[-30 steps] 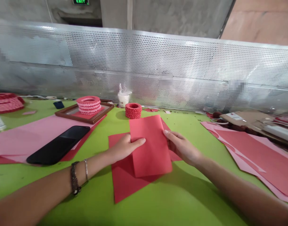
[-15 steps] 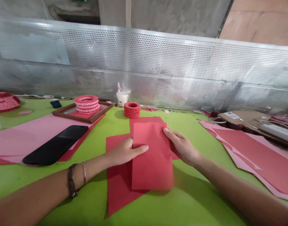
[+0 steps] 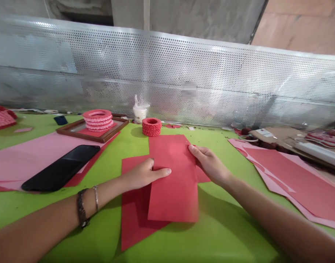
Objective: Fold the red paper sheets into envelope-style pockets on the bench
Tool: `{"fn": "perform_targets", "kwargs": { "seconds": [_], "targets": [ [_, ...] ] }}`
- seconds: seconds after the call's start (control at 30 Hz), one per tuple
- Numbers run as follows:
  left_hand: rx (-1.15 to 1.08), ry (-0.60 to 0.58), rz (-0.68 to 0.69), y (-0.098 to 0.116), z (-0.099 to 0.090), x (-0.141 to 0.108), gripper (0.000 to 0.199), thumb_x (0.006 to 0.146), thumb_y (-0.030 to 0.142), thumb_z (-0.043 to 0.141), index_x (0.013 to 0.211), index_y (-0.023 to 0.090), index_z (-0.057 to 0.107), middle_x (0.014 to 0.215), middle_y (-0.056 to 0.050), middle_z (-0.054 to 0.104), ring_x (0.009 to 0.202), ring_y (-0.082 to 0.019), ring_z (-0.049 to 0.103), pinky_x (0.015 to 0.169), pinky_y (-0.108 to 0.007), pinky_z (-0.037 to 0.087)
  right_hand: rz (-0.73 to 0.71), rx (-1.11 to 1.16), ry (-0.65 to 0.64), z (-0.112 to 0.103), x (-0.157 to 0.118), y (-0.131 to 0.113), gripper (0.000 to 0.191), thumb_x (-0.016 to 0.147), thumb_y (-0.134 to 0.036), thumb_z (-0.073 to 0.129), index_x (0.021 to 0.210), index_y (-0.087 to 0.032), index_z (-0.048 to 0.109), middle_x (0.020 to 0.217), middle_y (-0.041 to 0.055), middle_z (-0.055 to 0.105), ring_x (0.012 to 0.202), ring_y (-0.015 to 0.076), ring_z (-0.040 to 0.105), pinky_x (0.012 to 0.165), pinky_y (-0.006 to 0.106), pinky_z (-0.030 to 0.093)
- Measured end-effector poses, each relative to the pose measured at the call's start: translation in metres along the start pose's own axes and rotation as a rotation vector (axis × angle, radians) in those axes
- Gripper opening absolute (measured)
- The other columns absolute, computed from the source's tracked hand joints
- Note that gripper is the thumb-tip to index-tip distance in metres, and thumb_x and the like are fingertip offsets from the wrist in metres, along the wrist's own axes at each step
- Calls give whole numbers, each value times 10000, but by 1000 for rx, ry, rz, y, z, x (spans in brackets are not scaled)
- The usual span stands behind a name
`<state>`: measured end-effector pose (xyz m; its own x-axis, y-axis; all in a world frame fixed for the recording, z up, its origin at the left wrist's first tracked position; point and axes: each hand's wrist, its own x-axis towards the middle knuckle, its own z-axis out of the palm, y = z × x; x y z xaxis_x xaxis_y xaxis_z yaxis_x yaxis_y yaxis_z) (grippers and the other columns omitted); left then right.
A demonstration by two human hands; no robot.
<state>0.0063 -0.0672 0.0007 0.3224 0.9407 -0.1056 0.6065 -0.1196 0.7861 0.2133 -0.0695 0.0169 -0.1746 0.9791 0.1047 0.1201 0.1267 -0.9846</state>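
Between my two hands I hold a rectangular piece of red paper (image 3: 175, 193), tilted up over the table; whether it is one sheet or folded I cannot tell. My left hand (image 3: 145, 173) grips its left edge, thumb on the front face and fingers hidden behind. At the upper right corner, my right hand (image 3: 211, 162) pinches it between the thumb in front and the fingers behind. More red sheets (image 3: 133, 219) lie on the green table underneath, partly covered by the held paper and my left hand.
On the left, a black phone (image 3: 60, 168) rests on pink sheets (image 3: 22, 155). Behind it, pink rings are stacked in a wooden frame (image 3: 107, 138). A red ring stack (image 3: 151, 128) and a white cup (image 3: 140, 113) stand farther back. Red and pink papers (image 3: 296, 182) lie right, before a perforated metal panel (image 3: 224, 80).
The held paper's lower edge has swung slightly left and its tilt has changed a little. Both hands keep their grip. The whole view has shifted slightly.
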Motion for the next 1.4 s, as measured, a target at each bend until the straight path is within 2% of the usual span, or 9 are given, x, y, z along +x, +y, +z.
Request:
{"fn": "perform_targets", "kwargs": {
  "seconds": [0.17, 0.27, 0.4, 0.63, 0.8, 0.97, 1.07, 1.2, 1.4],
  "targets": [
    [-23, 34, 2, 2, 0, -1, 491, 621, 669, 538, 690, 197, 420, 745, -35, 578, 737, -234, 570, 566, -278, 370, -21, 1, -44, -2, -1, -2, 445, 748, -602, 530, 701, -171, 633, 777, 35, 655, 753, 145, 600, 797, 293, 467],
    [-44, 28, 7, 1, -1, -1, 476, 634, 657, 543, 700, 199, 428, 750, -34, 593, 729, -229, 577, 562, -277, 372, 62, -138, -51, 1, -7, -5, 514, 759, -648, 468, 778, -169, 655, 892, 75, 674, 833, 188, 618, 852, 333, 463],
    [-50, 34, 15, 0, -2, 0, 469, 648, 648, 542, 732, 197, 444, 785, -32, 610, 734, -220, 588, 566, -275, 381, 189, -309, 1, 4, -12, -7, 526, 737, -658, 489, 818, -164, 650, 943, 93, 676, 847, 213, 630, 815, 348, 491],
    [-51, 51, -65, 2, -3, -3, 523, 623, 684, 544, 765, 186, 474, 859, -72, 648, 806, -260, 621, 616, -294, 418, 60, -203, -163, 5, -10, 0, 545, 782, -653, 415, 786, -153, 633, 774, 48, 678, 697, 144, 636, 689, 280, 516],
    [-138, -8, -107, 1, -4, -3, 569, 625, 692, 554, 870, 178, 566, 991, -94, 674, 933, -287, 620, 751, -328, 444, 23, -168, -161, 10, -11, 3, 540, 790, -644, 411, 715, -155, 627, 748, 45, 675, 672, 138, 627, 664, 271, 513],
    [-318, -174, 14, 0, -3, -4, 458, 710, 612, 548, 937, 224, 635, 1004, -40, 698, 939, -251, 638, 766, -294, 468, 66, -109, -141, 11, -14, -1, 521, 781, -644, 433, 729, -174, 652, 755, 48, 676, 718, 165, 636, 690, 286, 519],
    [-345, -148, 63, 0, -2, -4, 404, 740, 579, 547, 929, 236, 649, 976, -29, 708, 905, -239, 651, 744, -278, 477, 100, -110, -156, 10, -15, -3, 517, 768, -659, 437, 750, -199, 673, 813, 55, 687, 780, 183, 639, 741, 298, 514],
    [-312, -62, 112, -1, -2, -2, 395, 752, 574, 539, 944, 248, 651, 981, -19, 707, 898, -236, 651, 739, -276, 479, 109, -136, -200, 10, -14, -1, 513, 767, -659, 439, 726, -192, 648, 788, 43, 682, 726, 166, 632, 685, 287, 510],
    [-311, -81, 188, -1, -3, -1, 371, 784, 546, 520, 972, 257, 657, 1022, -5, 697, 912, -220, 645, 732, -250, 480, 66, -218, -177, 8, -13, 0, 556, 745, -693, 427, 671, -169, 601, 703, 32, 650, 642, 142, 598, 627, 274, 478]
  ]
}}
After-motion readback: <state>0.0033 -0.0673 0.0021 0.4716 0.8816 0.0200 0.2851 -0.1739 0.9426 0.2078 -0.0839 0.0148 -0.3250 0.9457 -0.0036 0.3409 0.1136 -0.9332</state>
